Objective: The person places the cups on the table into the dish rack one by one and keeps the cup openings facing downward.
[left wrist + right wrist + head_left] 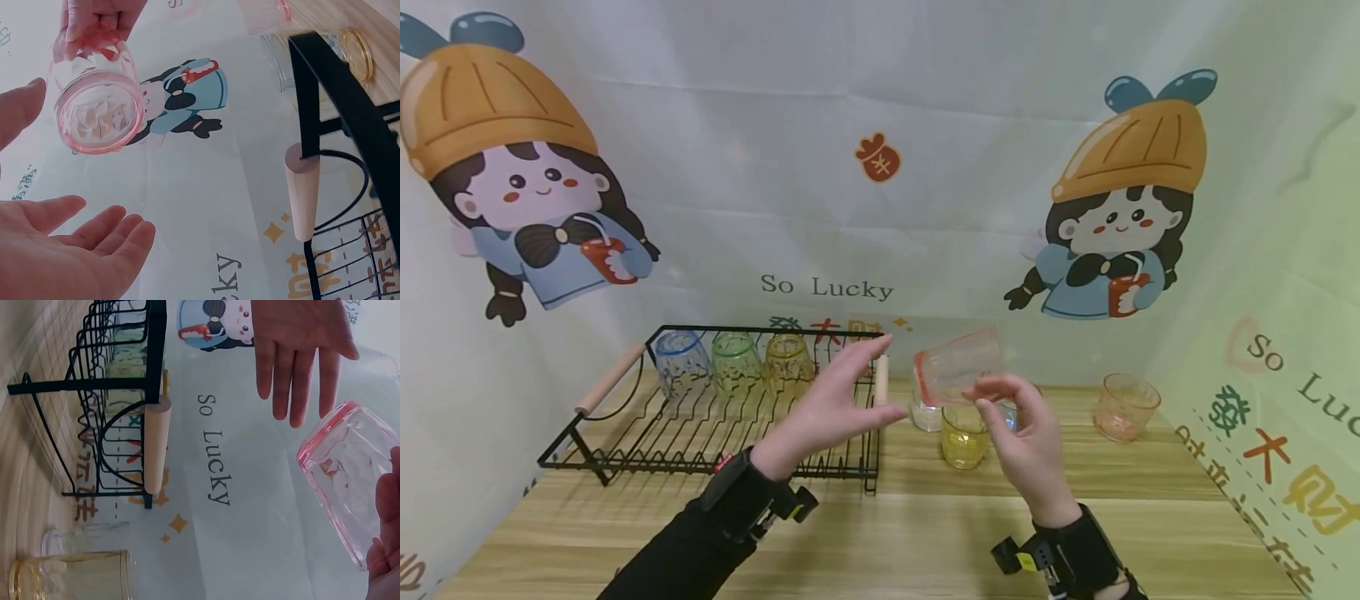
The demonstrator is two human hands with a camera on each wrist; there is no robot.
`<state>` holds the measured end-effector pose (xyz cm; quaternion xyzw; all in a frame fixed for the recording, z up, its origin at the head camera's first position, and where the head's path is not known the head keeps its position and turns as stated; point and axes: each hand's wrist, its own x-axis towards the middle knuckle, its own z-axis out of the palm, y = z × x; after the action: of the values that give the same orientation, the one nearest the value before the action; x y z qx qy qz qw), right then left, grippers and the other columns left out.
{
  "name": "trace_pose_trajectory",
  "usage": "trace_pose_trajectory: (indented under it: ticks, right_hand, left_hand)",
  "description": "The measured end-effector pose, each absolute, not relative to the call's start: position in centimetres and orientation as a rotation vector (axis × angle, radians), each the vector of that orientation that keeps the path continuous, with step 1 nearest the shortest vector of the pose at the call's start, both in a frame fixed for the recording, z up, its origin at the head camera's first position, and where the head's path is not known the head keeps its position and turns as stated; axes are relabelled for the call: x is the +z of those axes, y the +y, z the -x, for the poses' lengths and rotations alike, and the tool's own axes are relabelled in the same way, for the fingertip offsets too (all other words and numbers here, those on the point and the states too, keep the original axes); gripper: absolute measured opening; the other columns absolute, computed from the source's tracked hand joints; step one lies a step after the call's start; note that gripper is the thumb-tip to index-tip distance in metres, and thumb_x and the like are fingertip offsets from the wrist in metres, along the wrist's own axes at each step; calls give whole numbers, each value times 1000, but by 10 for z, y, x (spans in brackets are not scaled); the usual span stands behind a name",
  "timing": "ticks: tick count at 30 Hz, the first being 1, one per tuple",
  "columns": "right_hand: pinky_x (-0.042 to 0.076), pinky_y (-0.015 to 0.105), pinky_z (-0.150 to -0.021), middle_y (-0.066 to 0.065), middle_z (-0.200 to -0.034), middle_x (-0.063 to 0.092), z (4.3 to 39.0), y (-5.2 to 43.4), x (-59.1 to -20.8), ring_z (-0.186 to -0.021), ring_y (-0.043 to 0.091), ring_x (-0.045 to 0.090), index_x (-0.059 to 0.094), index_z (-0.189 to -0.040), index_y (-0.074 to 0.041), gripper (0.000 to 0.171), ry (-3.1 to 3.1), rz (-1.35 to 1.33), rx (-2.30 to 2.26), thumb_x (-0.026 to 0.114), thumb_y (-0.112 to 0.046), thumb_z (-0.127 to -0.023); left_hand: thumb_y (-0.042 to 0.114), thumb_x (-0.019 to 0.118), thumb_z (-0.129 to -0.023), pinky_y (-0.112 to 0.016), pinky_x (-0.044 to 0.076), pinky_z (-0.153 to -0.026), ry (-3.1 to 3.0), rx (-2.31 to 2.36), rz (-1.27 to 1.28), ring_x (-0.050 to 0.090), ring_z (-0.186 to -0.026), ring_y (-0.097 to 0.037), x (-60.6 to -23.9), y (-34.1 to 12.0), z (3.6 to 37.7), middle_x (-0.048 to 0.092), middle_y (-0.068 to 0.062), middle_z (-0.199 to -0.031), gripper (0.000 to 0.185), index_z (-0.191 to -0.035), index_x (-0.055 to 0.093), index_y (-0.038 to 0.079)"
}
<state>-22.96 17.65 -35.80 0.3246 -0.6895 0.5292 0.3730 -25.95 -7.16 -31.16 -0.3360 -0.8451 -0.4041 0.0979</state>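
My right hand (1026, 446) holds a pink-tinted clear glass (962, 364) above the table, tipped on its side. The glass's thick base points left, toward my left hand (820, 404). That hand is held up near the rack's right end, fingers and thumb spread apart, with nothing between them. In the left wrist view, the faceted base of the pink glass (100, 115) faces the camera, apart from the left fingers. The right wrist view has the right fingers (387, 500) curled at the glass's rim end.
A black wire dish rack (715, 462) with wooden handles stands at left, holding a blue glass (682, 367), a green glass (736, 367) and a yellow glass (787, 367) along its back. Another yellow glass (964, 442) stands right of it; a pink glass (1126, 408) stands farther right.
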Motion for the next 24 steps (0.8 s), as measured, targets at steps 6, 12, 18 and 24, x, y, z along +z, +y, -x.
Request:
trace_pose_trajectory:
  ticks: [6, 12, 18, 24]
  right_hand:
    - [50, 21, -85, 6, -100, 68, 228, 172, -358, -97, 11, 63, 58, -108, 13, 20, -1746, -842, 1449, 57, 19, -89]
    - [51, 23, -85, 1, -101, 69, 228, 168, -359, -97, 12, 64, 57, -109, 14, 17, -1722, -855, 1492, 58, 14, -92]
    - [53, 22, -85, -2, -104, 67, 228, 163, -359, -97, 10, 65, 56, -109, 16, 19, -1673, -909, 1506, 56, 19, -90]
    - [52, 20, -87, 5, -105, 68, 230, 159, -358, -97, 11, 65, 55, -110, 18, 22, -1594, -983, 1512, 55, 22, -89]
  left_hand:
    - [21, 81, -81, -51, 40, -108, -2474, -1252, 1024, 45, -131, -33, -313, -64, 260, 39, -14, -151, 89, -154, 32, 7]
    - [20, 83, -80, -49, 44, -106, -2440, -1340, 993, 49, -127, -31, -317, -58, 258, 43, -13, -149, 90, -154, 32, 9]
    - [14, 83, -80, -40, 46, -105, -2345, -1478, 1052, 51, -127, -29, -320, -52, 258, 48, -14, -143, 89, -153, 33, 5]
    - [13, 82, -80, -36, 52, -97, -2311, -1635, 1044, 56, -122, -33, -319, -48, 257, 47, -15, -144, 88, -153, 33, 8]
